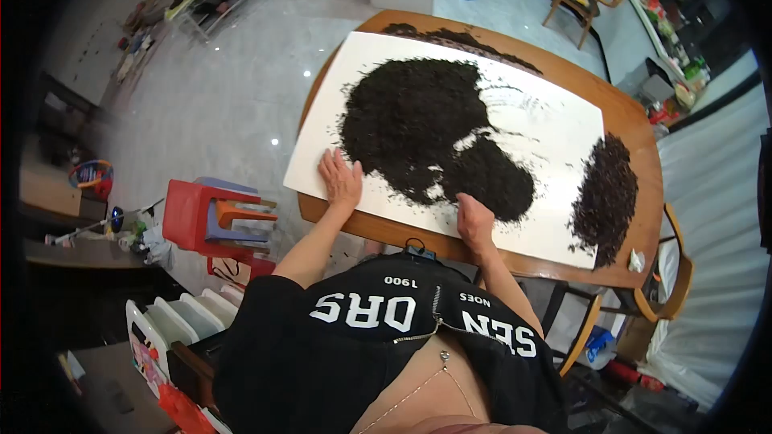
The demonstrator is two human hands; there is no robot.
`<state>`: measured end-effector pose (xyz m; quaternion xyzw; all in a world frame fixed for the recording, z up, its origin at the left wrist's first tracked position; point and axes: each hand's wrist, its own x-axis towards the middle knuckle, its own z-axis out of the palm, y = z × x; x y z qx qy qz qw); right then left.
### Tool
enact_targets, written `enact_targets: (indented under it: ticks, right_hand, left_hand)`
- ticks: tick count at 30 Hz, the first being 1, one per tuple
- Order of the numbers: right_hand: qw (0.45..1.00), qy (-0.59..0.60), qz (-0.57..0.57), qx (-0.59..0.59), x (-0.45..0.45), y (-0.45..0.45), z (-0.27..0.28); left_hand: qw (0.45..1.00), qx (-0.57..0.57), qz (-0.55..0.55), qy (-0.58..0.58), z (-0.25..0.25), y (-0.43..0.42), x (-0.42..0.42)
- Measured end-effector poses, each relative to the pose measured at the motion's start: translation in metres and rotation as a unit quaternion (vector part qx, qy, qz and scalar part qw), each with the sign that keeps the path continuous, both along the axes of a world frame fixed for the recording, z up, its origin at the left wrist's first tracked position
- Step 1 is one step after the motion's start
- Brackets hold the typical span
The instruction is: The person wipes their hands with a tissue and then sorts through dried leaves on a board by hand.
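A white board (386,199) lies on the wooden table, bearing dark, loose, dried leaf-like bits that look like tea. The large pile (414,108) covers the board's left and middle. To its right sits a smaller pile (489,173), partly parted from it by a thin strip of bare white. My left hand (342,181) rests on the board at the large pile's near left edge, fingers spread. At the near edge of the smaller pile is my right hand (474,219), its fingers curled in. Whatever is between those fingertips is too small to make out.
On the wooden table (647,149), another dark heap (607,197) lies right of the board, beside a crumpled tissue (636,260). More dark bits (474,42) line the far edge. Stacked stools (205,213) stand left; a wooden chair (671,273) stands right.
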<state>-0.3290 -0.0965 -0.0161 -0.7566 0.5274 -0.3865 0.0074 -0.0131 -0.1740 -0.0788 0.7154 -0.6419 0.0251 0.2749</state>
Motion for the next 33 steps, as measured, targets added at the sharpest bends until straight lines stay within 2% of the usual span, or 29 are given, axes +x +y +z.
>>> enact_targets:
  ticks: [12, 16, 33]
  right_hand:
    - [0.992, -0.092, 0.017, 0.083, -0.034, 0.069, 0.003]
    - [0.984, -0.125, -0.024, 0.121, -0.047, 0.077, 0.004]
    - [0.996, -0.041, -0.017, 0.077, -0.051, 0.065, -0.022]
  left_hand:
    - [0.999, -0.001, 0.012, -0.031, 0.0, 0.0, -0.005]
    - [0.999, 0.02, 0.02, -0.046, 0.003, 0.001, -0.005]
    - [0.997, 0.039, 0.043, -0.041, 0.004, 0.002, -0.007]
